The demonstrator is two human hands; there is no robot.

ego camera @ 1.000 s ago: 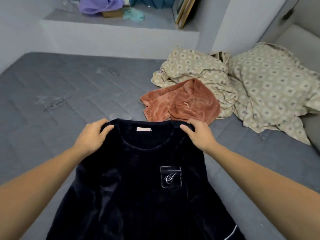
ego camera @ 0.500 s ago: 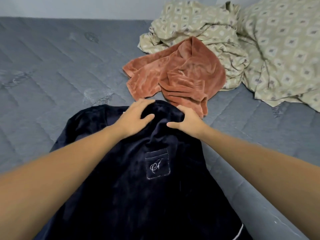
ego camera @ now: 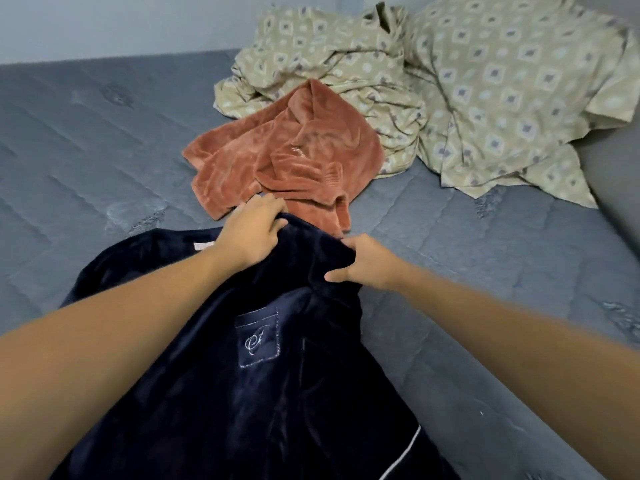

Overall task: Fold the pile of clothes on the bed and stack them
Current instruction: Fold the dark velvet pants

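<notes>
A dark navy velvet top [ego camera: 242,393] with an embroidered chest pocket lies front-up on the grey mattress [ego camera: 86,161], its lower part running off the bottom of the frame. My left hand [ego camera: 252,230] grips the cloth at the top edge near the collar. My right hand [ego camera: 363,261] pinches the top's right shoulder, which is bunched up. A crumpled rust-orange velvet garment [ego camera: 277,157] lies just beyond both hands. Behind it sits a heap of beige diamond-patterned cloth [ego camera: 467,81].
A pale wall [ego camera: 121,22] runs along the far edge of the mattress. A grey upholstered surface [ego camera: 620,188] rises at the right edge. Bare quilted mattress stretches to the left and to the right of the navy top.
The navy top went from held up to lying on the mattress. Both hands moved from its shoulders toward the collar and right shoulder, and the left hand now grips the top edge.
</notes>
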